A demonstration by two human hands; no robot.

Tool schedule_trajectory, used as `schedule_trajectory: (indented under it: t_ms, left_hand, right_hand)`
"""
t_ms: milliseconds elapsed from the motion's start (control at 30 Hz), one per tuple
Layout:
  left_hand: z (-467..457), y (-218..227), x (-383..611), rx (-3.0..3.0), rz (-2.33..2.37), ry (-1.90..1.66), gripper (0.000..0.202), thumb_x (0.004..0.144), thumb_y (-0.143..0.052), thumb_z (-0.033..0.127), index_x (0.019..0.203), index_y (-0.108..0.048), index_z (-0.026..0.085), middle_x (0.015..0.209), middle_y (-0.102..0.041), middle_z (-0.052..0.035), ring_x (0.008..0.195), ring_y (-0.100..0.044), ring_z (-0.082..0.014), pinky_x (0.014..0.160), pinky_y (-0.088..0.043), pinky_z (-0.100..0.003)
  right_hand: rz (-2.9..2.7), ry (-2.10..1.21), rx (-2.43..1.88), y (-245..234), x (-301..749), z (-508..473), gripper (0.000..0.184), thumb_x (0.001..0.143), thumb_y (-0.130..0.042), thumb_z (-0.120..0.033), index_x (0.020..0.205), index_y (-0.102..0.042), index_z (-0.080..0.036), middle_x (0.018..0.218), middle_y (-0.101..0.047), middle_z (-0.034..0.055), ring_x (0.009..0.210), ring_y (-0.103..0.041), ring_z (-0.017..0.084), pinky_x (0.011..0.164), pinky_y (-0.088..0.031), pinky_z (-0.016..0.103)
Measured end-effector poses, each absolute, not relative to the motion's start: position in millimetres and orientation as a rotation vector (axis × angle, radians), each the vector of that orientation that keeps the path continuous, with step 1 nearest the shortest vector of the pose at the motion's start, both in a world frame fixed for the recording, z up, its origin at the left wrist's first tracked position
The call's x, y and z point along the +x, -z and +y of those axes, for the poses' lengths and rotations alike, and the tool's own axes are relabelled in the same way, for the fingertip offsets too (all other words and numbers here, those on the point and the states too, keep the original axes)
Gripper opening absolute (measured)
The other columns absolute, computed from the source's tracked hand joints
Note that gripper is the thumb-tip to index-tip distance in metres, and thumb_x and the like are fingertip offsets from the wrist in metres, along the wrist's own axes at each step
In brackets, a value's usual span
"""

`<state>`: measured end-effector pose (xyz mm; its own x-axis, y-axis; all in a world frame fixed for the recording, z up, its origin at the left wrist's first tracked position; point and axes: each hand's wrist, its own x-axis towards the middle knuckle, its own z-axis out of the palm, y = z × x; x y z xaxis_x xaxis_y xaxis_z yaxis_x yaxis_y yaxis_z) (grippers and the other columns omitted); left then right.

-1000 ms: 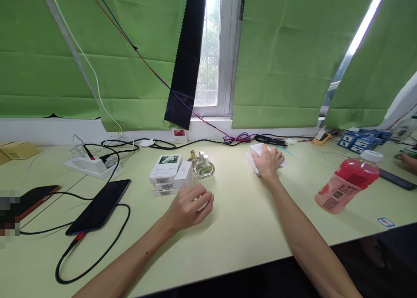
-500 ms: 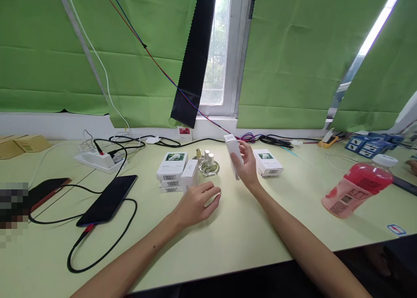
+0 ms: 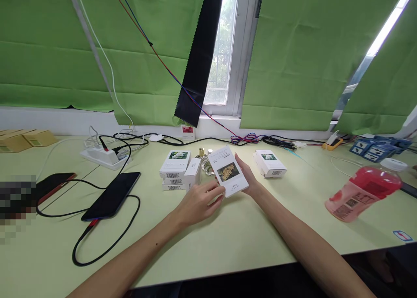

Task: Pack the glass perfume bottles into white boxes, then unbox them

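Observation:
My right hand holds a white box with a flower picture tilted above the table, face towards me. The fingertips of my left hand touch that box's lower left corner. Just behind stands a stack of white boxes with a small box leaning beside it. Small perfume bottles are partly hidden behind the held box. Another pile of white boxes lies to the right.
A red bottle with a white cap lies tilted at the right. A dark phone on a black cable, a second phone and a white power strip sit at the left. Cables run along the window sill.
My right hand took a box off the right pile and brought it left and down, turning its face towards me. My left hand reached up to touch its corner.

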<state>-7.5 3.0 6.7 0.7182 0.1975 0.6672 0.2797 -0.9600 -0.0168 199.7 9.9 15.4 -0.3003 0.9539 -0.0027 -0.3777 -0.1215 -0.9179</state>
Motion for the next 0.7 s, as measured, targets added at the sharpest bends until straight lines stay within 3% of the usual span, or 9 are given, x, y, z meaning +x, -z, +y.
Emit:
schedule_trajectory:
  t_ms: [100, 200, 367, 467, 567, 700]
  left_hand:
    - [3, -8, -8, -2.771, -0.363, 1.013, 0.013, 0.099, -0.053, 0.025, 0.108, -0.062, 0.02, 0.086, -0.066, -0.0027, 0.066, -0.058, -0.0116, 0.05, -0.035, -0.024]
    - [5, -7, -9, -2.708, -0.341, 1.019, 0.016, 0.099, -0.055, 0.027, 0.113, -0.06, 0.021, 0.087, -0.065, -0.0028, 0.068, -0.059, -0.0126, 0.049, -0.035, -0.023]
    - [5, -8, -9, -2.636, -0.369, 1.039, 0.023, 0.097, -0.057, 0.028, 0.12, -0.058, 0.022, 0.085, -0.061, -0.0024, 0.064, -0.056, -0.0127, 0.048, -0.035, -0.023]
    - [3, -12, -9, -2.689, -0.433, 0.986, 0.03, 0.095, -0.061, 0.036, 0.121, -0.058, 0.023, 0.095, -0.064, -0.0049, 0.072, -0.061, -0.0149, 0.048, -0.035, -0.023]
    - [-2, -15, -9, -2.811, -0.531, 0.846, 0.041, 0.091, -0.066, 0.046, 0.125, -0.057, 0.024, 0.109, -0.065, -0.0072, 0.077, -0.064, -0.0162, 0.048, -0.035, -0.023]
    - [-8, -17, -8, -2.958, -0.659, 0.673, 0.056, 0.088, -0.066, 0.056, 0.134, -0.053, 0.028, 0.13, -0.061, -0.0091, 0.084, -0.067, -0.0183, 0.056, -0.044, -0.025]
  right_hand:
    - [-1.08, -1.722, -0.804, -12, 202, 12, 0.082, 0.093, -0.024, -0.081, 0.116, -0.066, -0.014, 0.098, -0.076, 0.0153, 0.092, -0.073, 0.031, 0.083, -0.056, 0.046]
    - [-1.041, -1.822, -0.87, -11, 207, 14, 0.078, 0.099, -0.018, -0.072, 0.12, -0.064, -0.012, 0.097, -0.076, 0.0148, 0.088, -0.073, 0.028, 0.081, -0.057, 0.04]
    - [-1.027, -1.933, -0.97, -14, 212, 14, 0.072, 0.105, -0.012, -0.06, 0.127, -0.059, -0.012, 0.091, -0.076, 0.0111, 0.065, -0.07, 0.019, 0.062, -0.055, 0.029]
    - [-1.08, -1.937, -1.047, -12, 215, 14, 0.07, 0.106, -0.014, -0.061, 0.12, -0.062, -0.013, 0.078, -0.073, 0.006, 0.055, -0.065, 0.015, 0.053, -0.051, 0.024]
    - [-1.198, -1.871, -1.18, -9, 216, 14, 0.068, 0.102, -0.027, -0.068, 0.106, -0.067, -0.014, 0.069, -0.069, 0.0025, 0.053, -0.06, 0.013, 0.049, -0.046, 0.021]
    - [-1.445, -1.676, -1.385, -7, 214, 11, 0.072, 0.096, -0.035, -0.076, 0.092, -0.072, -0.014, 0.065, -0.066, 0.002, 0.052, -0.054, 0.011, 0.048, -0.042, 0.022]
